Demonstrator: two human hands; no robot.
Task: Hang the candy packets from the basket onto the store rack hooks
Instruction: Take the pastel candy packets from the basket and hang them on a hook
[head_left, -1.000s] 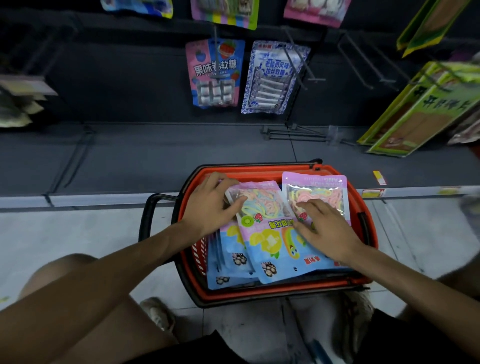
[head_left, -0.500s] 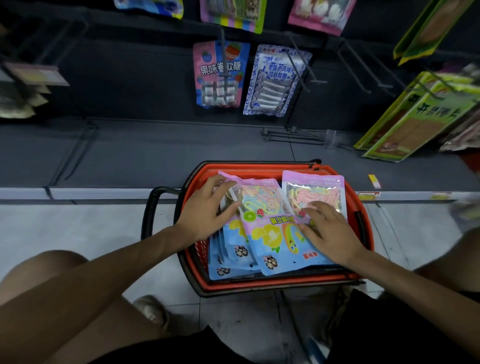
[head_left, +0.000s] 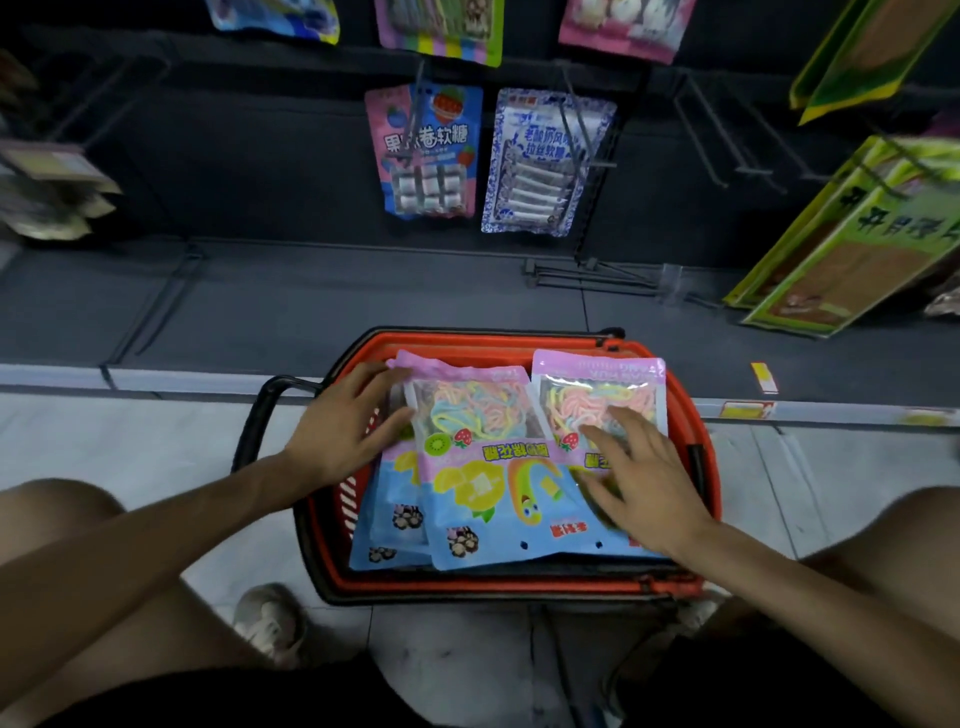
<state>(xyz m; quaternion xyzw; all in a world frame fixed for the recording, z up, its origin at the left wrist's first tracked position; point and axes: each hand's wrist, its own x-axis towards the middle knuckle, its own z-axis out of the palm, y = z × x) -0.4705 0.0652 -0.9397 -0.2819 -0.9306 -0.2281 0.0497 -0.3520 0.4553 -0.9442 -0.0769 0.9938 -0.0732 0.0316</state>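
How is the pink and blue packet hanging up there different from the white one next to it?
The pink and blue packet has fruit pictures; the white packet has a blue swirly border. The pink and blue packet holds short rolls; the white packet holds long sticks. Both hang from hooks.

A shop aisle: hook rack (head_left: 587, 145) of hanging candy packets (head_left: 426, 150), orange basket (head_left: 706, 467).

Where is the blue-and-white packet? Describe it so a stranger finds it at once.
Find the orange basket; on the dark rack behind it two packets hang side by side. The blue-and-white packet is the right one, with a patterned border, unlike the pink-and-blue packet beside it.
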